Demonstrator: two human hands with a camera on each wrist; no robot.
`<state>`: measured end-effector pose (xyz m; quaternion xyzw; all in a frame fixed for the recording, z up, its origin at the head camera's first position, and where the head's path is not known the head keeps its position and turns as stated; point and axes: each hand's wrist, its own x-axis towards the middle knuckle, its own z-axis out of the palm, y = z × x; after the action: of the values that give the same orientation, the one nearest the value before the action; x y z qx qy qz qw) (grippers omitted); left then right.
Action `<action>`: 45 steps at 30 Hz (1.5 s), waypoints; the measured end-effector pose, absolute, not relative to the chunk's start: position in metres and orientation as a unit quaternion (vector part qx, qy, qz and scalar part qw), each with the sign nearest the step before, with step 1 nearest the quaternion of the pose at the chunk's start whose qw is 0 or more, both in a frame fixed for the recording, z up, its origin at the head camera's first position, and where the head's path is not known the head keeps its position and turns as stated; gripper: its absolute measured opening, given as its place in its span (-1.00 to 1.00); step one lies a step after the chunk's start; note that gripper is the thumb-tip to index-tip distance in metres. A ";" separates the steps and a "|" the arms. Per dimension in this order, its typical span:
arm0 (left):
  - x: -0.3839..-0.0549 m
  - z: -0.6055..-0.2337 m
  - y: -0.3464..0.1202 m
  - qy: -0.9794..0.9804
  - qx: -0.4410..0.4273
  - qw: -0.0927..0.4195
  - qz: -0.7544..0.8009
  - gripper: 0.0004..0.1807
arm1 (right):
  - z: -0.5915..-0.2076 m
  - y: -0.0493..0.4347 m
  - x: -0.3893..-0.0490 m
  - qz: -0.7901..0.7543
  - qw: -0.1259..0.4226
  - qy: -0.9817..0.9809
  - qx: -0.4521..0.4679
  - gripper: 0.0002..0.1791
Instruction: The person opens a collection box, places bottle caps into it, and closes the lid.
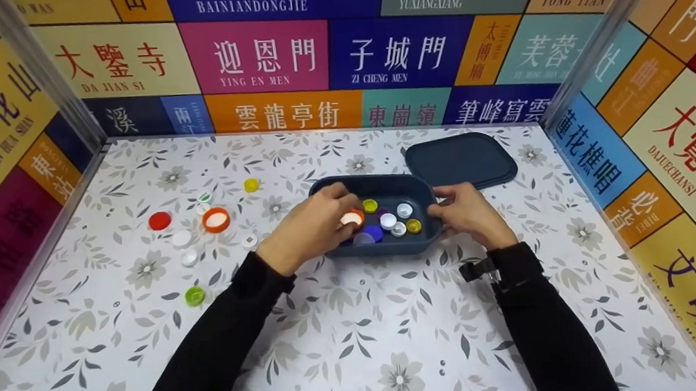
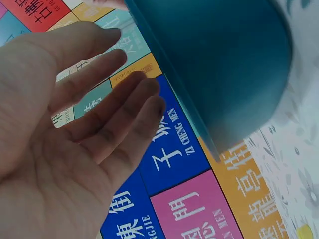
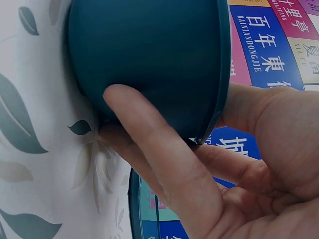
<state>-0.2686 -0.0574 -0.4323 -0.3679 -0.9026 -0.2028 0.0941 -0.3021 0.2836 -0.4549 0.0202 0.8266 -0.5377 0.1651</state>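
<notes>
A dark blue-green plastic box [image 1: 383,250] stands on the table with several bottle caps in it, among them white, yellow and purple ones. My right hand [image 1: 467,211] grips the box's right end; in the right wrist view its fingers [image 3: 154,134] lie along the outer wall and the thumb reaches over the rim. Above the box's left part is my left hand [image 1: 319,219]. An orange-rimmed cap [image 1: 353,220] shows right by its fingertips. The left wrist view shows that hand with loosely bent fingers [image 2: 119,134] and nothing held.
Behind the box to the right lies its dark lid [image 1: 461,160]. Left on the flowered tablecloth are loose caps: a red cap [image 1: 159,221], an orange cap [image 1: 216,219], a green cap [image 1: 194,296], a yellow cap [image 1: 251,185] and several pale ones. Printed panels wall the back and sides.
</notes>
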 end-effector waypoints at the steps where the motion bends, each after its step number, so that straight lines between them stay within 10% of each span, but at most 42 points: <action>1: -0.268 -0.433 -0.060 -0.903 -0.364 0.101 -0.204 -0.71 | -0.455 0.284 -0.302 -0.538 0.165 0.827 0.020 -0.23; 16: -0.272 -0.440 -0.142 -0.937 -0.250 0.139 -0.201 -0.49 | -0.455 0.283 -0.301 -0.531 0.159 0.832 0.017 -0.24; 45: -0.290 -0.471 -0.237 -0.977 -0.057 -0.050 -0.198 -0.50 | -0.456 0.284 -0.300 -0.528 0.153 0.835 0.016 -0.25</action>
<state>-0.2897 -0.2368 -0.4708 -0.0573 -0.9772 -0.1981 -0.0497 -0.2999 0.2836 -0.4556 0.0165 0.8350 -0.5284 0.1527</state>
